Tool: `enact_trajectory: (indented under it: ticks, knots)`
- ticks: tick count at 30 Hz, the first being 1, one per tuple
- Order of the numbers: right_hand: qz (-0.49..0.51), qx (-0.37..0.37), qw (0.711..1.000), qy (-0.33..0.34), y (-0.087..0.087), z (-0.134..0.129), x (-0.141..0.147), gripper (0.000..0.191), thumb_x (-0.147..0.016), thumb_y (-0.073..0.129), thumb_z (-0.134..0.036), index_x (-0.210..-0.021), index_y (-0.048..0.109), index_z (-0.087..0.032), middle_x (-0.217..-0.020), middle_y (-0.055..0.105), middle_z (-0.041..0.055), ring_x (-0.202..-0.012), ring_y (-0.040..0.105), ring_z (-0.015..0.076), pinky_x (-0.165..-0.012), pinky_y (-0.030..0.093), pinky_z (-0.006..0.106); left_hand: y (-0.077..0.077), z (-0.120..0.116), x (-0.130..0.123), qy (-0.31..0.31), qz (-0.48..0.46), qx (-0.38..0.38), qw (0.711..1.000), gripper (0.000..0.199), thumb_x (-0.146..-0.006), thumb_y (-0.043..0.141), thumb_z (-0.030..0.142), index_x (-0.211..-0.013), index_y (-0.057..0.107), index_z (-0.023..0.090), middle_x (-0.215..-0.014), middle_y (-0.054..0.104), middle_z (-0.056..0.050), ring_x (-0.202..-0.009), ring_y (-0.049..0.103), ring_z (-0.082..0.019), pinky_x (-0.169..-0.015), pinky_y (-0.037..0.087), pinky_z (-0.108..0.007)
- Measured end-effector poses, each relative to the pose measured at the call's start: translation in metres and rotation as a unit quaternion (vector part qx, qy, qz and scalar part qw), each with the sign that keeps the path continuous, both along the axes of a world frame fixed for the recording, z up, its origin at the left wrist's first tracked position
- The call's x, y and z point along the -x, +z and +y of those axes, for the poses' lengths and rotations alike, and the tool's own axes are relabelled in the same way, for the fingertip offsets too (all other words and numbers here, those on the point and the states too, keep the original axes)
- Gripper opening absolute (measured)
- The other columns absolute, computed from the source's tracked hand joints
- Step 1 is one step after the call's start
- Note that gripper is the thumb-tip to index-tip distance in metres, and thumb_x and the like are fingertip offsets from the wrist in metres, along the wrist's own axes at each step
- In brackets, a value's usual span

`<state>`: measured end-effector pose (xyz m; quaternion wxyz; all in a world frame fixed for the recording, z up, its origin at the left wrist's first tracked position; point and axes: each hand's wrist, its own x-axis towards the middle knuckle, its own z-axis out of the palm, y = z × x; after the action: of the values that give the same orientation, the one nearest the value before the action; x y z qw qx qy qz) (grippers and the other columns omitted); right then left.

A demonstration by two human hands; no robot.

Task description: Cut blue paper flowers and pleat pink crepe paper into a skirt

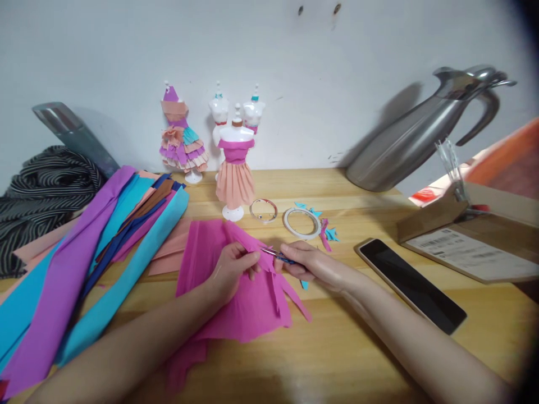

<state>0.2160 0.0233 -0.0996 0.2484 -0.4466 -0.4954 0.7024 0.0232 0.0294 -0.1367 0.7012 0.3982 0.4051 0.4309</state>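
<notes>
A sheet of magenta crepe paper (248, 308) lies across the table in front of me, its right edge cut into loose strips. My left hand (233, 266) pinches the upper part of this paper between thumb and fingers. Small scissors (275, 254) are gripped in my right hand (309, 262), their blades at the paper just right of my left fingertips. Behind the paper stands a mini mannequin (236, 163) in a magenta top and pleated peach skirt. Near my right hand are a roll of white double-sided tape (302, 223) and a thin ring-shaped band (264, 210).
Folded coloured crepe paper (90, 252) covers the left side. Another dressed mannequin (181, 134) stands by the wall. Turquoise scraps (331, 234) lie beside the tape. To the right are a phone (412, 283), a cardboard box (467, 235) and a leaning metal jug (412, 129).
</notes>
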Motion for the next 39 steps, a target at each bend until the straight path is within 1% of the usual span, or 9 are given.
enact_trajectory:
  ticks: [2, 5, 9, 17, 24, 30, 33, 39]
  knots:
    - [-0.019, -0.002, 1.0, 0.011, 0.001, 0.001, -0.003, 0.049, -0.082, 0.056, -0.061, -0.071, 0.062, -0.013, -0.047, 0.02, -0.0105, -0.042, 0.011, 0.0056, -0.043, 0.003, 0.026, 0.001, 0.0, 0.0, 0.007, -0.002, 0.008, 1.0, 0.024, -0.063, 0.075, 0.033, -0.067, 0.064, 0.013, -0.05, 0.061, -0.001, -0.044, 0.05, -0.009, -0.043, 0.034, -0.021]
    - [-0.037, -0.004, 0.999, 0.01, 0.002, 0.001, -0.004, 0.048, -0.081, 0.058, -0.06, -0.07, 0.063, -0.013, -0.048, 0.022, -0.0097, -0.043, 0.014, 0.0056, -0.043, 0.004, 0.026, 0.002, 0.0, 0.0, 0.01, 0.002, 0.01, 1.0, 0.024, -0.061, 0.075, 0.033, -0.065, 0.063, 0.013, -0.05, 0.061, -0.001, -0.041, 0.049, -0.009, -0.042, 0.035, -0.021]
    - [-0.017, 0.002, 1.0, -0.004, 0.0, 0.002, 0.0, 0.049, -0.081, 0.058, -0.061, -0.068, 0.06, -0.014, -0.046, 0.02, -0.0108, -0.041, 0.012, 0.0053, -0.042, 0.003, 0.025, 0.001, 0.0, 0.0, -0.002, 0.001, 0.003, 1.0, 0.025, -0.061, 0.075, 0.034, -0.064, 0.063, 0.012, -0.05, 0.061, -0.002, -0.041, 0.049, -0.009, -0.042, 0.035, -0.021]
    - [0.015, 0.014, 1.0, -0.011, -0.006, 0.001, 0.008, 0.053, -0.076, 0.06, -0.067, -0.067, 0.058, -0.015, -0.044, 0.019, -0.0121, -0.04, 0.01, 0.0049, -0.042, 0.002, 0.025, 0.003, 0.001, -0.001, -0.004, 0.004, 0.006, 1.0, 0.027, -0.06, 0.077, 0.035, -0.062, 0.063, 0.012, -0.049, 0.061, -0.001, -0.042, 0.049, -0.009, -0.042, 0.035, -0.02]
    - [0.033, 0.021, 0.999, 0.004, -0.005, 0.003, 0.009, 0.046, -0.082, 0.058, -0.059, -0.068, 0.058, -0.014, -0.046, 0.018, -0.0113, -0.042, 0.009, 0.0051, -0.043, 0.001, 0.026, 0.0, 0.0, 0.0, -0.011, -0.001, -0.005, 1.0, 0.025, -0.062, 0.076, 0.035, -0.061, 0.064, 0.012, -0.049, 0.061, -0.002, -0.043, 0.05, -0.009, -0.042, 0.035, -0.02]
    - [0.046, 0.057, 0.997, 0.017, -0.007, 0.005, 0.003, 0.042, -0.081, 0.062, -0.054, -0.067, 0.057, -0.014, -0.046, 0.022, -0.0113, -0.041, 0.011, 0.0039, -0.041, 0.002, 0.023, 0.001, 0.001, -0.001, -0.002, -0.001, 0.011, 1.0, 0.023, -0.06, 0.075, 0.032, -0.061, 0.063, 0.012, -0.048, 0.062, -0.002, -0.04, 0.049, -0.009, -0.041, 0.035, -0.02]
    - [0.048, 0.061, 0.997, 0.031, -0.008, 0.006, 0.002, 0.042, -0.081, 0.062, -0.053, -0.067, 0.058, -0.014, -0.044, 0.021, -0.0117, -0.04, 0.01, 0.0036, -0.04, 0.003, 0.023, 0.002, 0.001, -0.001, -0.003, 0.007, 0.013, 1.0, 0.023, -0.059, 0.075, 0.032, -0.061, 0.063, 0.012, -0.047, 0.061, -0.002, -0.039, 0.05, -0.009, -0.041, 0.036, -0.021]
    - [0.055, 0.056, 0.997, 0.023, -0.008, 0.006, 0.003, 0.042, -0.082, 0.062, -0.05, -0.061, 0.05, -0.016, -0.044, 0.021, -0.0114, -0.04, 0.01, 0.0036, -0.039, 0.004, 0.023, 0.002, 0.001, 0.0, -0.001, 0.008, 0.017, 1.0, 0.024, -0.059, 0.075, 0.032, -0.063, 0.063, 0.013, -0.048, 0.062, -0.002, -0.04, 0.05, -0.009, -0.041, 0.036, -0.021]
